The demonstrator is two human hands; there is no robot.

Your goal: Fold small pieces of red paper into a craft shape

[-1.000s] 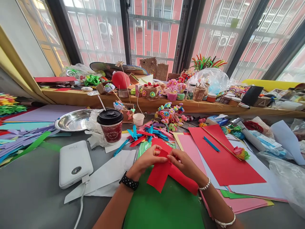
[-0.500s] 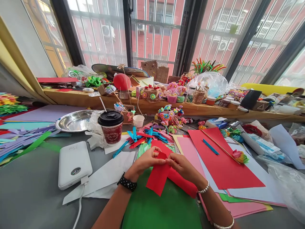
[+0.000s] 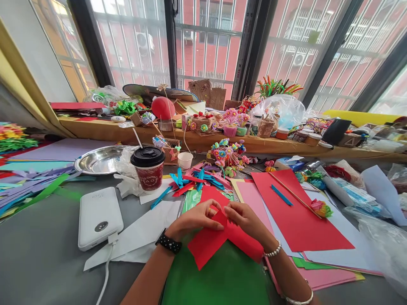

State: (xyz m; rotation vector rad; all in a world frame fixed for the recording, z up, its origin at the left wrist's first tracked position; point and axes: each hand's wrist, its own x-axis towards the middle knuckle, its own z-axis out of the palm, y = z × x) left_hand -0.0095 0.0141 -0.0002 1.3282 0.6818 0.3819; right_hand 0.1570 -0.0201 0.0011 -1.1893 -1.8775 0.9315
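Note:
Both of my hands pinch one piece of red paper (image 3: pixel 210 243) just above a green sheet (image 3: pixel 219 279) near the table's front edge. My left hand (image 3: pixel 199 218), with a black watch on the wrist, grips the paper's upper left part with curled fingers. My right hand (image 3: pixel 244 218), with a bead bracelet, grips the upper right part. The paper hangs down from the fingers in two flaps that spread apart in a V shape.
A white power bank (image 3: pixel 100 216) with a cable lies at the left, a lidded coffee cup (image 3: pixel 148 167) behind it, and a steel bowl (image 3: pixel 98 160). A large red sheet (image 3: pixel 299 216) with a stick lies right. Coloured strips, paper flowers and craft clutter fill the back ledge.
The red paper's left flap has swung out to the left and the flaps now spread wider. My hands stayed close together at the fold.

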